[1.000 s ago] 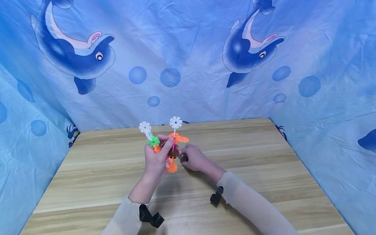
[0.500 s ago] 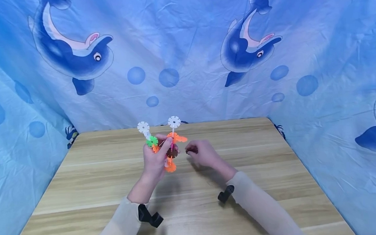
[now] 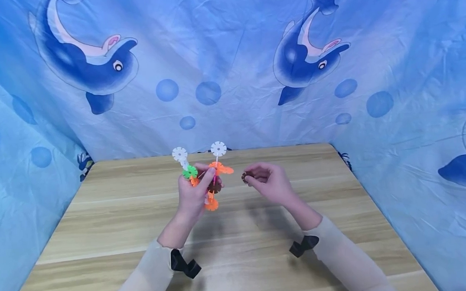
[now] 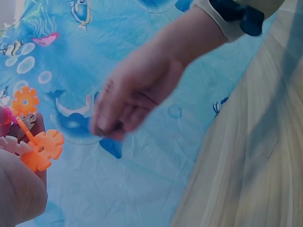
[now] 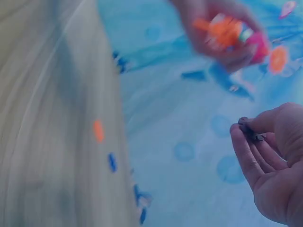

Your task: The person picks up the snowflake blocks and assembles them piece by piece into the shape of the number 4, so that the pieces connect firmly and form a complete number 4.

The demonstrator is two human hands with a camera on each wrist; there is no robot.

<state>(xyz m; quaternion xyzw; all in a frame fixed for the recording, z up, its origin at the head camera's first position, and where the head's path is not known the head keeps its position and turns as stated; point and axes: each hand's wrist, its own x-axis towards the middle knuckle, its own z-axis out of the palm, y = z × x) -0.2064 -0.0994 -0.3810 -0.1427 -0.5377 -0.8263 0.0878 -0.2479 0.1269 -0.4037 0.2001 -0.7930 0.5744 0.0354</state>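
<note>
Right hand [image 3: 271,183] has drawn away to right of toy since a second ago – small brown disc [image 3: 245,177] now pinched at fingertips, clear of assembly; piece looks freed, or not yet fitted, cannot tell which. Hand raised above wooden table [image 3: 337,210], palm turned inward, fingers curled. Left hand [image 3: 194,195] grips snowflake-disc toy [image 3: 209,181] upright over table centre – white discs on top, orange and green below. Dolphin-print cloth [image 3: 229,54] behind.
</note>
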